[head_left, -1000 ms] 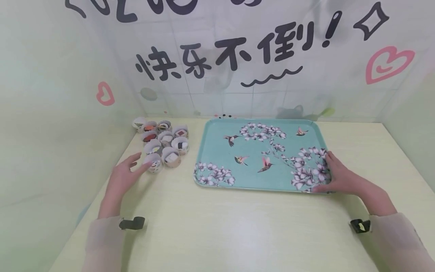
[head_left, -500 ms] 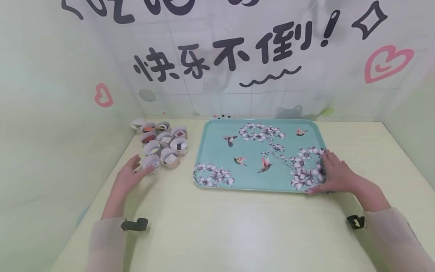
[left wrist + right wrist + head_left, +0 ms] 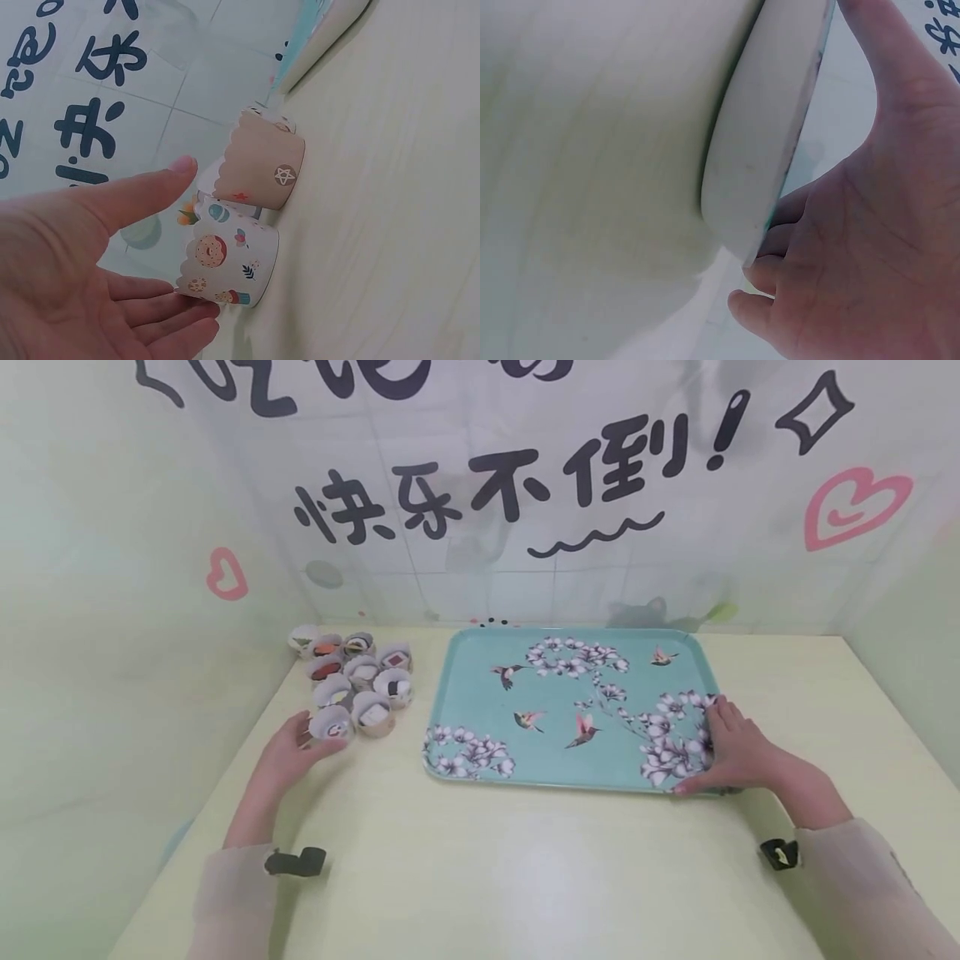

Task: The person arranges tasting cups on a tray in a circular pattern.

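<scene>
My left hand (image 3: 287, 755) is at the nearest paper cupcake cup (image 3: 330, 714) of a cluster at the table's back left. In the left wrist view, this white cup (image 3: 238, 253) carries printed sweets and has a scalloped rim. My lower fingers touch or nearly touch its side, while the thumb (image 3: 154, 193) stands apart from it. A brown cup (image 3: 259, 161) is beside it. My right hand (image 3: 750, 753) rests spread on the near right corner of a turquoise tray (image 3: 468, 681) printed with birds and blossoms. The right wrist view shows fingertips along the tray's edge (image 3: 761, 142).
The other cups (image 3: 372, 712) of the cluster have pictures or small flat pieces inside. A pale wooden table (image 3: 525, 868) bears everything. A printed curtain (image 3: 450, 585) hangs behind it and a pale curtain (image 3: 112, 652) along the left side.
My left hand has moved slightly right and forward, its fingers coming to the left side of the nearest cup. The right hand has shifted a little left on the tray corner.
</scene>
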`<action>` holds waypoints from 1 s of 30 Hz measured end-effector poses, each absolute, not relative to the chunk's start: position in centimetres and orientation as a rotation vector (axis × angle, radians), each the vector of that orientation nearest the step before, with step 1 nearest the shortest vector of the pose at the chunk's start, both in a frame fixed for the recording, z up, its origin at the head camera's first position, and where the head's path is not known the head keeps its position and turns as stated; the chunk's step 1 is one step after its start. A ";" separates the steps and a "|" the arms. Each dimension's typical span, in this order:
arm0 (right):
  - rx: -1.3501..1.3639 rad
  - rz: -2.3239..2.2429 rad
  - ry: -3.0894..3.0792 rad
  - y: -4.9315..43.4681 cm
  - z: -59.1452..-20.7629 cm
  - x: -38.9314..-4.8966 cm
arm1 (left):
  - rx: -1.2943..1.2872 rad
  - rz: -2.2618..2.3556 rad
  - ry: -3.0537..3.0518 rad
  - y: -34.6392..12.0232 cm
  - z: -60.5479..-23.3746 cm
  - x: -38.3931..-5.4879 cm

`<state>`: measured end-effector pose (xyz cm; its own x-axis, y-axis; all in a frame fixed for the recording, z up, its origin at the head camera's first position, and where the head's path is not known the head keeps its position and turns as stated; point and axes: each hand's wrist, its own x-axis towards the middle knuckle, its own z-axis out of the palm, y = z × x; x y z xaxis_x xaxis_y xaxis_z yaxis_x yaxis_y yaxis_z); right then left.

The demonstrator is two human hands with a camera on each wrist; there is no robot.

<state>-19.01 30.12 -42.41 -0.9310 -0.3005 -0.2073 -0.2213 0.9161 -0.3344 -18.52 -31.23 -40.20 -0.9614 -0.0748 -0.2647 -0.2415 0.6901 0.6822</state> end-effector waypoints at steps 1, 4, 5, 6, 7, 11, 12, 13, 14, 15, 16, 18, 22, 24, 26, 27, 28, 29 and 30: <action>-0.387 -0.451 2.822 30.1 -42.4 -18.9 | -0.258 1.138 2.683 -31.2 -40.3 -18.6; -0.382 -0.466 2.821 30.0 -42.2 -18.7 | -0.267 1.134 2.691 -31.4 -40.5 -18.9; -0.378 -0.477 2.817 30.0 -42.2 -18.7 | -0.270 1.130 2.695 -31.5 -40.6 -19.0; -0.378 -0.489 2.814 29.9 -42.2 -18.7 | -0.275 1.125 2.700 -31.5 -40.7 -19.1; -0.378 -0.496 2.812 29.9 -42.2 -18.7 | -0.279 1.119 2.705 -31.6 -40.8 -19.2; -0.372 -0.508 2.804 29.9 -42.3 -18.8 | -0.285 1.122 2.722 -31.9 -41.1 -19.5; -0.373 -0.508 2.804 29.9 -42.3 -18.9 | -0.291 1.131 2.722 -31.9 -41.1 -19.6; -0.370 -0.505 2.802 29.9 -42.3 -18.9 | -0.297 1.141 2.720 -31.9 -41.2 -19.6; -0.367 -0.506 2.798 29.9 -42.3 -18.9 | -0.303 1.151 2.718 -31.9 -41.3 -19.7; -0.363 -0.506 2.796 29.9 -42.3 -19.0 | -0.310 1.160 2.716 -31.8 -41.3 -19.8; -0.362 -0.506 2.794 30.0 -42.3 -19.0 | -0.317 1.167 2.715 -31.8 -41.4 -19.8; -0.363 -0.512 2.791 30.0 -42.2 -19.0 | -0.325 1.176 2.711 -31.8 -41.6 -19.9; -0.366 -0.539 2.780 29.9 -42.1 -18.9 | -0.328 1.162 2.713 -31.7 -42.0 -20.1; -0.366 -0.549 2.777 29.9 -42.0 -18.8 | -0.330 1.163 2.713 -31.6 -42.0 -20.1; -0.362 -0.562 2.771 29.8 -42.0 -18.8 | -0.332 1.165 2.715 -31.6 -42.0 -20.1; -0.362 -0.564 2.771 29.8 -42.0 -18.8 | -0.333 1.164 2.717 -31.6 -42.0 -20.2; -0.362 -0.563 2.771 29.8 -42.1 -18.8 | -0.334 1.165 2.718 -31.5 -42.0 -20.2; -0.360 -0.564 2.770 29.8 -42.1 -18.8 | -0.334 1.166 2.720 -31.5 -42.0 -20.2; -0.361 -0.564 2.770 29.8 -42.0 -18.8 | -0.335 1.165 2.724 -31.5 -42.0 -20.2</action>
